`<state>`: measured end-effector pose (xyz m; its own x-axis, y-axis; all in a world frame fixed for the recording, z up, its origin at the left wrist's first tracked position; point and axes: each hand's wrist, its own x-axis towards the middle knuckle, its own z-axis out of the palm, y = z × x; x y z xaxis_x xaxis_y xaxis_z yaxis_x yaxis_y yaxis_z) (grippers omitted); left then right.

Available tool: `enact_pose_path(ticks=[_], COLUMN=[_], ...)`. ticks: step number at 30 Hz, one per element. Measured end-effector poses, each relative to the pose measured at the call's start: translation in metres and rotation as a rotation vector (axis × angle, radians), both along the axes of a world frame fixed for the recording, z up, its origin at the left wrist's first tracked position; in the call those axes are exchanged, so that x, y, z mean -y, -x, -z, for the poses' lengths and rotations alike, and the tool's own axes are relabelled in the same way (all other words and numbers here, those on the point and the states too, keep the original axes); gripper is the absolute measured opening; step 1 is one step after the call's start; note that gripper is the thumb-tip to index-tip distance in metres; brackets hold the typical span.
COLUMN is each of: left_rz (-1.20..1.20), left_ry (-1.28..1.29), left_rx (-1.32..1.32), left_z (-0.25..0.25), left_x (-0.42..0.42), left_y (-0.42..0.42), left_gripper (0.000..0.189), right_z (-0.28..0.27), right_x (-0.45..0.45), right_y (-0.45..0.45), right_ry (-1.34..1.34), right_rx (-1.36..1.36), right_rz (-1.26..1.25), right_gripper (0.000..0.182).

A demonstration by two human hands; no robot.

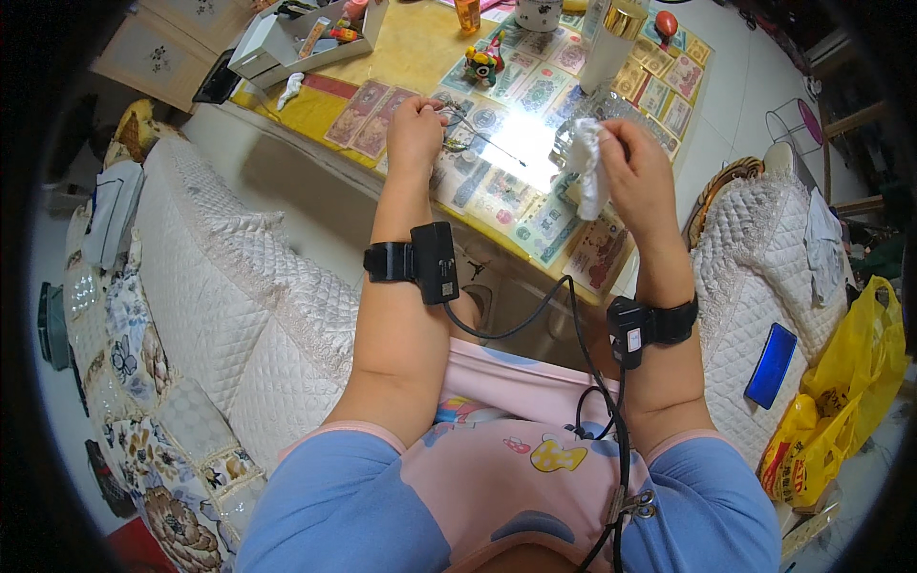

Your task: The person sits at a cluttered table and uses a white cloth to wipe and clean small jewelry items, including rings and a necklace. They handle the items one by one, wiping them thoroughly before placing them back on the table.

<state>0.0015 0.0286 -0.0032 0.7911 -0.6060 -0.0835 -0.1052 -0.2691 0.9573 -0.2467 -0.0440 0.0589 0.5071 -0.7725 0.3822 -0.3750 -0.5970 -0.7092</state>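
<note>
My left hand (pixel 417 135) is closed around one end of a thin dark cord or chain (pixel 491 141) over the near side of the table. Small loops and a beaded-looking part hang beside the fingers, and a thin strand reaches right; its exact kind is too small to tell. Between the thumb and fingers of my right hand (pixel 637 168) a crumpled white cloth or tissue (pixel 590 175) hangs down. Behind that cloth lies a clear, shiny object, partly hidden. Under both hands is the tabletop (pixel 423 54), with banknotes (pixel 548 222) laid flat under a glossy clear cover.
A white organizer box (pixel 258 57) with small items stands back left, near a crumpled white tissue (pixel 290 91). Further back are a small colourful figurine (pixel 483 66), a gold-capped bottle (pixel 612 46), a mug (pixel 537 13) and a red egg-shaped object (pixel 666 25). A cable (pixel 516 331) links my forearm devices.
</note>
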Motion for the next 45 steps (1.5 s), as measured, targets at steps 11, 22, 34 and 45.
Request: enact_pose_path(ticks=[11,22,34,45], left_rz=[0.047,0.190,0.502,0.572], left_ry=[0.015,0.097,0.373,0.383], left_rx=[-0.043,-0.367,-0.728,-0.629], left_z=[0.002,-0.022,-0.046,-0.048], left_x=[-0.003,-0.014,-0.013,-0.012], left_y=[-0.003,-0.001,0.024,0.032], left_gripper=[0.022,0.028,0.042,0.054], right_z=[0.048,0.021,0.017,0.026], right_x=[-0.048,-0.036,0.020,-0.016], right_y=[-0.041,-0.024,-0.001,-0.034], right_ry=[0.189,0.046,-0.959,-1.337], right_rx=[-0.255,-0.487,1.079,1.167], right_rz=[-0.295,-0.211,-0.122,-0.268], right_gripper=[0.015,0.013,0.027,0.033])
